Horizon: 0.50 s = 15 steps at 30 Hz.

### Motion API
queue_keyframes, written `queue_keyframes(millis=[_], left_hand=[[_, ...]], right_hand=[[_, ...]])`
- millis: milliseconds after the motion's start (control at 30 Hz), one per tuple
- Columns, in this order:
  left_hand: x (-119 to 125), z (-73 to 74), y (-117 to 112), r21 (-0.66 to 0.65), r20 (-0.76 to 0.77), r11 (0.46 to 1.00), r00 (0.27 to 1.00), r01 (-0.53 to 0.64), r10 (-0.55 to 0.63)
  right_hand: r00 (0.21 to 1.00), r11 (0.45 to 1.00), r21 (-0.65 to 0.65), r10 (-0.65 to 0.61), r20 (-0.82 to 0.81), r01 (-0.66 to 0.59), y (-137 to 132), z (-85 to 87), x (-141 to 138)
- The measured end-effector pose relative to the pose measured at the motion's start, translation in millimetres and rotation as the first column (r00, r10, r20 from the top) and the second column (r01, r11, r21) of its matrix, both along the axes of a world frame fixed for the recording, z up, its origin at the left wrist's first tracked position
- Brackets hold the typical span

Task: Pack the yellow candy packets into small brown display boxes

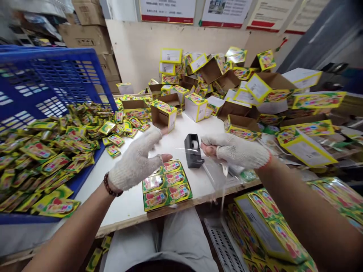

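Table, head view: white top (119, 206) across the middle of the frame, its near edge running just above the wearer's lap.
Left hand: gloved hand (133, 164), left of centre, spread and gripping nothing; thumb and forefinger stand apart above the pack block, a pose that seems to keep the fingers ready and the print largely uncovered.
Right hand: gloved hand (238, 151), right of centre, fingertips pinched together, apparently on the end of a clear strip; the contact itself is too blurred to confirm.
Clear strip: thin shiny line (181, 149) between the hands, passing in front of the dispenser, probably tape held out straight to stop it folding.
Pack block: printed packs (155, 199) at lower centre, two columns of three, squared near the table edge, presumably for easy reach.
Dispenser: black tape holder (194, 156) at centre, just beside the block, handy to both hands.
Basket: blue basket (98, 71) at left, tipped-looking, with loose packs (53, 164) heaped toward the table, likely for picking.
Cartons: open boxes (167, 107) piled across the upper right, leaving the near middle for handwork.
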State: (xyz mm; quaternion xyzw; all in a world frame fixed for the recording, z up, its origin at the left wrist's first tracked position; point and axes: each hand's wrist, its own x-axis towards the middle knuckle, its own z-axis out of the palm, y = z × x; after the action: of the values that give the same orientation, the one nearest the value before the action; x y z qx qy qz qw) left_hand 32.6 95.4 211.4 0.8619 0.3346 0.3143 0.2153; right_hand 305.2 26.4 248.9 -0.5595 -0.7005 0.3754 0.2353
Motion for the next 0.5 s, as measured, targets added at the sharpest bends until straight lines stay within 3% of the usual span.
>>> queue_keyframes(millis=[67, 133, 233, 333, 400, 500], left_hand=[[-4, -10.8, 5, -0.205, -0.011, 0.979, 1.000, -0.023, 0.021], [-8, -39.4, 15, -0.304, -0.026, 0.942, 0.990, -0.141, 0.139], [-11, -87.0, 39, -0.302, -0.119, 0.900, 0.949, -0.316, 0.293], [-9, -121.0, 62, -0.317, -0.194, 0.876, 0.929, -0.363, 0.315], [-9, -137.6, 67, -0.360, -0.218, 0.858, 0.927, -0.367, 0.305], [-15, -157.8, 56, -0.401, -0.238, 0.829, 0.918, -0.390, 0.316]], right_hand=[[0.978, 0.992, -0.107, -0.079, -0.193, 0.059, 23, -16.4, -17], [0.934, 0.972, -0.136, -0.224, -0.277, 0.193, 48, -47.8, -29], [0.930, 0.930, -0.189, -0.341, -0.136, 0.314, 80, -103.2, -41], [0.918, 0.897, -0.195, -0.394, 0.053, 0.396, 96, -147.7, -46], [0.912, 0.891, -0.195, -0.401, 0.082, 0.410, 97, -167.4, -46], [0.900, 0.873, -0.220, -0.431, 0.068, 0.435, 88, -185.1, -42]])
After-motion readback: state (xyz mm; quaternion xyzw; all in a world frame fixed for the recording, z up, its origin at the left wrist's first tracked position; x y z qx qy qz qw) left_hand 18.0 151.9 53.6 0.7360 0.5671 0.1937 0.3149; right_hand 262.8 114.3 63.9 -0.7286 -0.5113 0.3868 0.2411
